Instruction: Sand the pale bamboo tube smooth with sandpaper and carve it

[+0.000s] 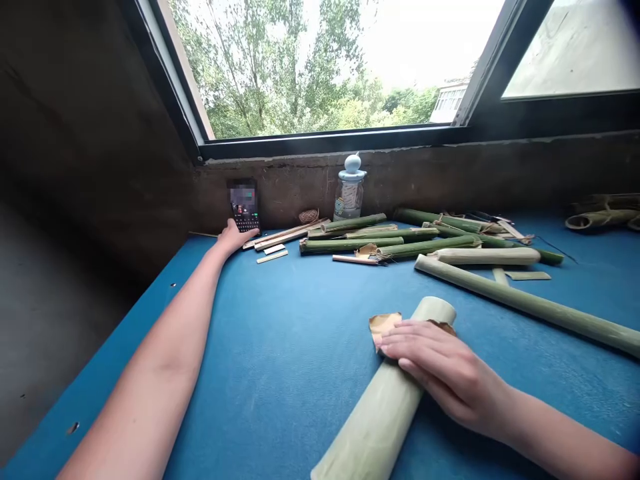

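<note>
On the far left, the person's left hand (235,238) lies on the blue table top (100,393), with the arm stretched forward. Its fingers touch the lower edge of a black handheld device with small keys (245,212); the screen is blurred, so I cannot read it. Just right of this hand lie flat pale bamboo strips (273,253), and behind them is a small woven brown coil (309,215). Further right stands a clear glass jar with a pale blue knobbed lid (351,193). It has a paper label, but the writing is too small to read. Farther from the hands, in the middle, is a loose pile of green bamboo pieces (400,243), and a long green bamboo pole (530,305) lies above the right hand. The two hands are well apart. The right hand (445,373) lies palm down across a thick pale green bamboo tube (373,413), and its fingers curve over the tube and hold it on the table. A torn brown papery sheath (385,325) sticks to the tube, just beside the fingertips. Cut bamboo rings (600,219) lie far to the right.
</note>
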Demonstrator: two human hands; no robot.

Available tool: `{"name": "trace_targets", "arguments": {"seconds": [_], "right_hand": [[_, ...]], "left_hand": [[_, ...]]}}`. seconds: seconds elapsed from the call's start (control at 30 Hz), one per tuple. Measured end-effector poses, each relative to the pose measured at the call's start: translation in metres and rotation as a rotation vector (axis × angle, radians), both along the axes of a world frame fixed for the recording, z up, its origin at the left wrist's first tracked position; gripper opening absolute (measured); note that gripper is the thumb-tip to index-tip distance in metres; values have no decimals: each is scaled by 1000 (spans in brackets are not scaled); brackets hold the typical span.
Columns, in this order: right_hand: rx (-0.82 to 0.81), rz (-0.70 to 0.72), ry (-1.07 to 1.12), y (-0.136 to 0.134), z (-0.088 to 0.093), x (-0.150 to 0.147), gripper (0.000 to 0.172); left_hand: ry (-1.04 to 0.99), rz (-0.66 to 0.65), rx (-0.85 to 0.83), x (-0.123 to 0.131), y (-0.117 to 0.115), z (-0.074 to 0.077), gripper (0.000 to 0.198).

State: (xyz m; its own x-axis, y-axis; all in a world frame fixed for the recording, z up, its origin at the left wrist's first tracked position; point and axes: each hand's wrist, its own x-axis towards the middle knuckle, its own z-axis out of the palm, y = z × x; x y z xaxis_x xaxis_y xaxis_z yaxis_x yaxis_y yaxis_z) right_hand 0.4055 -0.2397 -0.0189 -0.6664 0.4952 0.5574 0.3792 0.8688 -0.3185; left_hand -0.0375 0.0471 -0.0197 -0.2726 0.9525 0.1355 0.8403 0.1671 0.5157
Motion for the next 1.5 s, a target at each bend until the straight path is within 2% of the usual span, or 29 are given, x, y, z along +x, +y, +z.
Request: {"name": "trace_targets", "arguments": {"seconds": [0.2,0.3,0.4,0.5,0.6,0.83,1.0,1.17,1.27,1.4,1.5], "right_hand": [[1,115,-14,2,0,0,26],[8,44,-13,14,-1,9,24],[-12,-47,14,16,-1,11,24],[-42,81,-3,4,2,2,27],[-31,183,-15,-3,3,-4,30],[-55,115,13,0,5,0,28],[-47,232,-30,-7,9,-4,28],[-63,132,16,-1,7,0,27],[-83,155,-3,-3,9,-2,30],[-73,179,2,0,9,-1,30],[-59,133,4,8,6,7,28]], "left_hand": [[-12,5,6,1,0,1,96],[-96,-28,86,-5,2,-3,92],[-185,-118,146,-11,4,-6,78],[-257,-196,154,-15,5,-4,59],[-300,-173,149,-17,5,-2,51],[-248,-122,160,-19,8,-7,52],[-272,-123,143,-19,10,-5,50],[-310,-128,128,-16,11,-4,58],[-330,-151,115,-17,13,-5,63],[-394,-172,138,-24,18,-8,54],[-403,-170,131,-28,21,-9,49]]}}
